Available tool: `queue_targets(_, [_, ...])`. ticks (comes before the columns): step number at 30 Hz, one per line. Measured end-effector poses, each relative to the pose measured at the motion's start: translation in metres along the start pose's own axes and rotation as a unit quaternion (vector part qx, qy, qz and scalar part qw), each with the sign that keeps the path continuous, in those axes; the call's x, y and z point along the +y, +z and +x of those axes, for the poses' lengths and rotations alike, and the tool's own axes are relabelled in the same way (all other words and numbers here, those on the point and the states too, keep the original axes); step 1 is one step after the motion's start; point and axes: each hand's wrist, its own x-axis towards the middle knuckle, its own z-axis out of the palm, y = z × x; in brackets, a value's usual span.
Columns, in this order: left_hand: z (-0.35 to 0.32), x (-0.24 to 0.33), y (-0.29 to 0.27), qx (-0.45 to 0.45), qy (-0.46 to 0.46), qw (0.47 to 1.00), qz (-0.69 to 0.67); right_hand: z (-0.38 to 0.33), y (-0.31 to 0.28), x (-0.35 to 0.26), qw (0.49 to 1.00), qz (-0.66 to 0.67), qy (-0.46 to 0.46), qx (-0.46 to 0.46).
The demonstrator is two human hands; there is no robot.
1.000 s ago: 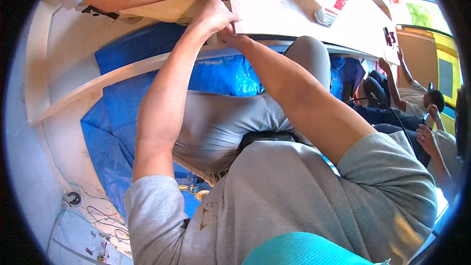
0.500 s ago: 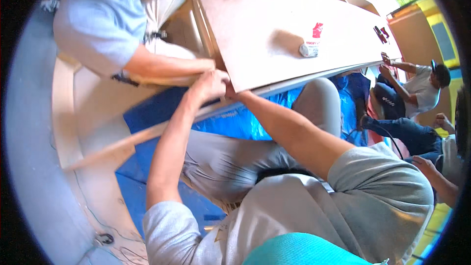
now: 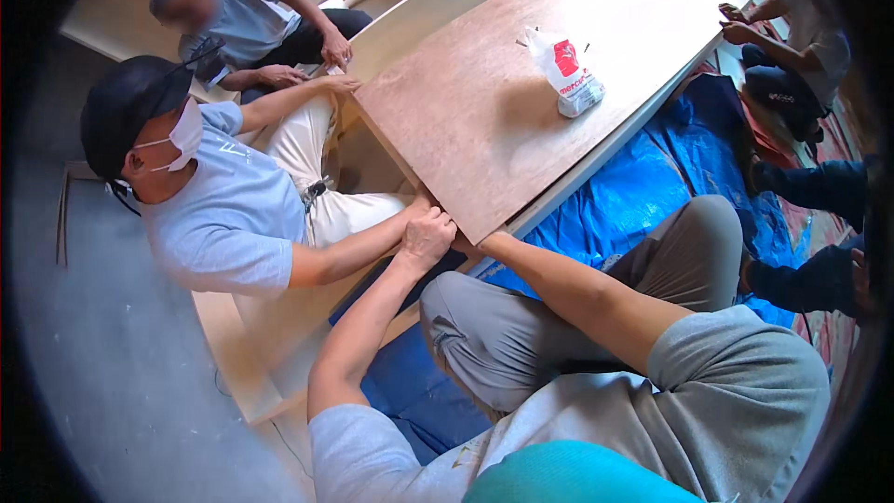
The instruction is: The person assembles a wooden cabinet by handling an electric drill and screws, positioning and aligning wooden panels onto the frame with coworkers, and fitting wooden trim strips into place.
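A large brown plywood board (image 3: 484, 112) lies on a pale wooden frame (image 3: 601, 151). My left hand (image 3: 428, 234) is curled tight at the board's near corner, gripping it. My right hand (image 3: 463, 244) reaches in right beside it and is mostly hidden behind the left hand and under the corner, so its grip is unclear. A co-worker in a black cap, mask and light blue shirt sits on my left; that person's hand (image 3: 413, 210) touches the same corner, just above my left hand.
A white plastic bag with red print (image 3: 568, 74) lies on the board, with a few small nails near it. Blue tarp (image 3: 624, 191) covers the floor under my bent knee. Another person (image 3: 247, 23) sits at the far left, others (image 3: 796, 47) at the right.
The view has swung up and left, bringing the masked co-worker and more of the board into sight. My two hands stay together at the board's corner.
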Motion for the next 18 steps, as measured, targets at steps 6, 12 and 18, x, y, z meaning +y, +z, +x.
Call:
queue_targets(6, [-0.003, 0.008, 0.002, 0.109, 0.018, 0.993, 0.047, -0.003, -0.007, -0.003, 0.999, -0.037, -0.014, -0.02])
queue_targets(12, [-0.001, -0.024, 0.006, -0.035, -0.008, 0.997, -0.062, 0.013, -0.006, -0.002, 0.959, -0.153, -0.063, -0.229])
queue_targets(18, [-0.003, -0.037, 0.023, -0.145, -0.006, 0.989, 0.032, 0.004, -0.042, -0.013, 0.99, 0.067, 0.007, -0.123])
